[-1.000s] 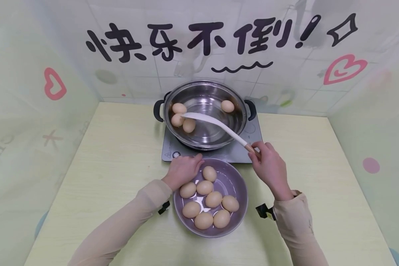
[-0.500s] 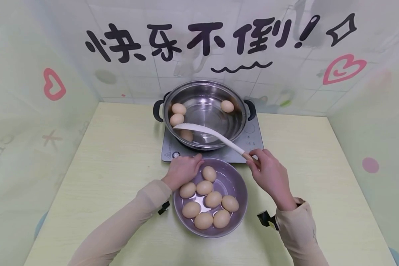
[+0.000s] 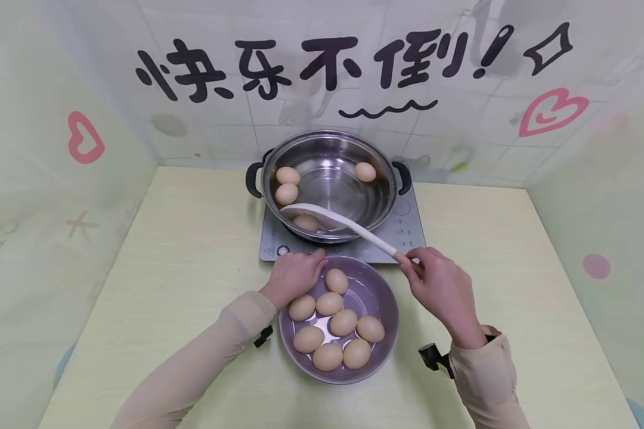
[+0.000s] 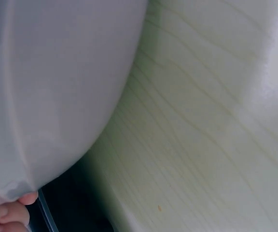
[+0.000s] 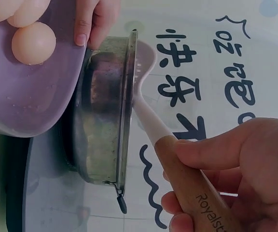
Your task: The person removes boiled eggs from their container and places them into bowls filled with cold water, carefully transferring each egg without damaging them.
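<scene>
My right hand [image 3: 445,292] grips the wooden handle of a white slotted spoon [image 3: 362,233], whose head reaches over the near left part of a steel pot [image 3: 335,187]. Small holes show in the spoon's head in the right wrist view. An egg [image 3: 306,224] lies just below the spoon, partly covered by it. Two more eggs [image 3: 287,193] sit at the pot's left wall, and another egg [image 3: 365,172] at its right. With my left hand [image 3: 294,275] I hold the upper left rim of a purple bowl [image 3: 372,292] containing several eggs [image 3: 343,322]; its fingertips [image 4: 11,212] curl under the bowl.
The pot stands on a flat grey induction cooker [image 3: 410,232] with black pot handles [image 3: 254,179] to either side. Bowl and cooker almost meet. A pale wood-grain table [image 3: 193,238] extends left and right, with printed plastic walls [image 3: 322,107] behind and at both sides.
The spoon's head has drawn toward the pot's near side, and the egg beside it has shifted nearer too. My right hand has moved back and slightly right. My left hand keeps its place.
</scene>
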`<state>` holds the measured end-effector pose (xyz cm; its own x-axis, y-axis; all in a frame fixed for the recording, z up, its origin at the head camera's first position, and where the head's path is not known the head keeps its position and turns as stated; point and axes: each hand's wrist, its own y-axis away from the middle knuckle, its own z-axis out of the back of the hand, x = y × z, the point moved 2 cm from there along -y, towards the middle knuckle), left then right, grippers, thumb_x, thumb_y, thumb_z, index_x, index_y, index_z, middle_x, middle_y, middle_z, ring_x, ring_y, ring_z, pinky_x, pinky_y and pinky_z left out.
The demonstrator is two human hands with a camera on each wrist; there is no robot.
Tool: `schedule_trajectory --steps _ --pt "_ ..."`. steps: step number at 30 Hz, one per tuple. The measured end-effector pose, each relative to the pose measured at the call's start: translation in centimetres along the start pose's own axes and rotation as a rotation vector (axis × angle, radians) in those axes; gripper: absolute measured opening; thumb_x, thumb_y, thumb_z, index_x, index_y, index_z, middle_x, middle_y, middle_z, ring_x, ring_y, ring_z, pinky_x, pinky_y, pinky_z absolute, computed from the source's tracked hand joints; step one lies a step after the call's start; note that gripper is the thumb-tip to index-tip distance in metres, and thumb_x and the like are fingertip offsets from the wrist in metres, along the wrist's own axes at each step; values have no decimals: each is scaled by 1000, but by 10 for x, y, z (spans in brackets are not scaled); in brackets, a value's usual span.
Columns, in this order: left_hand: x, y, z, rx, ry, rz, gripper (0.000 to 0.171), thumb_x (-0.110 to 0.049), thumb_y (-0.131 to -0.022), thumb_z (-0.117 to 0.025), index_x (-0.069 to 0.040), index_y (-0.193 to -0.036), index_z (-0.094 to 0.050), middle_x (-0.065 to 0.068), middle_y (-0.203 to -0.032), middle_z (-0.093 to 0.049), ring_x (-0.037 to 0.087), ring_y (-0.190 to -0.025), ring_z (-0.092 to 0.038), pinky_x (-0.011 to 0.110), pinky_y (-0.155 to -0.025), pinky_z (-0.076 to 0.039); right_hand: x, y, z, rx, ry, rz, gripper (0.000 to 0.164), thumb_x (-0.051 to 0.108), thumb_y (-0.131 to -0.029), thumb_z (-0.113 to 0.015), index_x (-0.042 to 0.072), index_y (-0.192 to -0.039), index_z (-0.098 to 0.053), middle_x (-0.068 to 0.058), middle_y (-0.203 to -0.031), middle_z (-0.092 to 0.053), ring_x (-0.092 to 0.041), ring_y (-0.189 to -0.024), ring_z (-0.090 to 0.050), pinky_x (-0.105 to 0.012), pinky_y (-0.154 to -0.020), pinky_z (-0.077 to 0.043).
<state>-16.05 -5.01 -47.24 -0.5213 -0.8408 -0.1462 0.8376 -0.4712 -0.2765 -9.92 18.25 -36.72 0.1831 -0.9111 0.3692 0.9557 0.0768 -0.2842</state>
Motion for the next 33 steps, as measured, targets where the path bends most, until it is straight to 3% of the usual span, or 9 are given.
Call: schedule_trajectory --steps 8,18,24,33 --pt "0 0 0 19 5 5 22 -32 -92 -49 -14 -79 -50 2 -54 -57 29 -49 -58 38 -41 -37 -2 0 3 36 -8 -13 18 8 -70 -74 8 -86 -67 0 -65 -56 -14 -50 -46 -32 -44 -36" --pt "1 0 -1 3 16 1 21 -31 -92 -51 -14 -79 -50 3 -54 -57 29 -49 -58 38 -41 -37 -5 -4 7 127 -48 -53 15 14 -79 -68 11 -93 -68 4 -56 -49 -12 -47 -41 -29 -44 -31" --pt "0 0 1 19 16 2 22 -32 -92 -50 -14 -79 -50 3 -55 -57 28 -50 -58 38 -42 -37 -6 -5 5 183 -69 -44 8 17 -83 -64 12 -89 -66 6 -49 -38 -11 -44 -35 -28 -42 -27" --pt "1 1 1 -35 8 -35 22 -30 -91 -53 -12 -79 -50 3 -52 -55 28 -47 -57 37 -40 -37 -6 -8 8 242 -101 -19 12 21 -88 -59 14 -78 -62 9 -47 -28 -9 -43 -30 -26 -43 -25"
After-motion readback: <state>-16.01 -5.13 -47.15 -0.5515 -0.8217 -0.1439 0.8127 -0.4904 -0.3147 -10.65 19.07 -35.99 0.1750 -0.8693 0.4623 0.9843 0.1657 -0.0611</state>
